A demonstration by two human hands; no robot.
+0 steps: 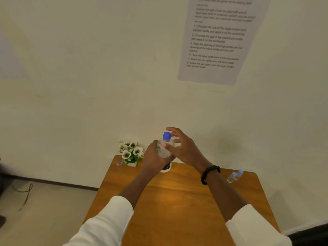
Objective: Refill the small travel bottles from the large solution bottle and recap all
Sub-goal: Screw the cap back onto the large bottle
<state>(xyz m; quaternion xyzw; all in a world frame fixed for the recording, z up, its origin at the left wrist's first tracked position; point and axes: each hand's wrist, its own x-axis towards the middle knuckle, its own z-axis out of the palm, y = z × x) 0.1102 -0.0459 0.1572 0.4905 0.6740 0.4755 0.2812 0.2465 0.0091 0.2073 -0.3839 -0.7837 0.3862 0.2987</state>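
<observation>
**Large bottle held near the desk's far edge**

I see my left hand (156, 157) gripping the large solution bottle (165, 150), capped blue, upright near the far edge. My right hand (182, 148) hovers beside the cap (166, 136), fingers (171, 129) spread wide. Two small travel bottles (235, 176) lie toward the far right corner; flowers (131, 151) occupy the far left corner. Bare desk (177, 201) stretches toward the near edge.

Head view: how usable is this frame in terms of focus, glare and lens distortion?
Head view: wide-angle bending tilts the wall sheet, its print too soft to read fully; a warm glare patch sits on the table; the right hand looks slightly motion-blurred near the blue cap; the left hand gripping the large bottle is sharper; the small travel bottles are soft.
</observation>
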